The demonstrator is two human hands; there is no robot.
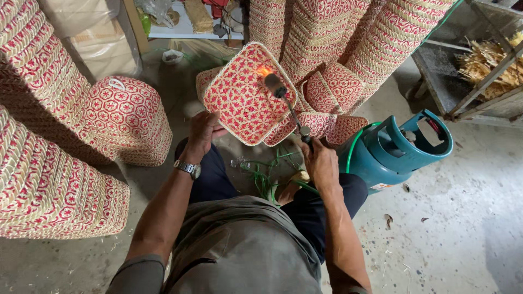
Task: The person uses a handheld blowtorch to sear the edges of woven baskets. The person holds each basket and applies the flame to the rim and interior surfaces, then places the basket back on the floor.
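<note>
Left hand: the left hand (202,132) has its grip clamped on the lower left edge of a square woven basket (242,95), patterned red on straw colour, and holds it tilted with the flat patterned face turned up toward the camera. A wristwatch (188,169) sits on that wrist.
Right hand: the right hand (320,161) has its grip closed around the handle of a gas torch (289,106).
Torch: its long neck crosses the basket's right side, and the burner head lies over the basket's upper right part, where a small orange flame (265,70) glows against the weave.
Basket's place: lifted off the floor in front of the person's knees, just left of the gas cylinder.
Gas cylinder: the teal gas cylinder (395,149) stands on the concrete floor (463,228), just right of the basket, with a green hose (353,147) curving from it.
Behind the basket: tall stacks of the same woven baskets (327,32) lean together.
Left of the basket: a woven box (128,117) and more stacks (38,179) of the same weave.
Below the basket: loose green strands (264,174) lie between the person's legs.
</note>
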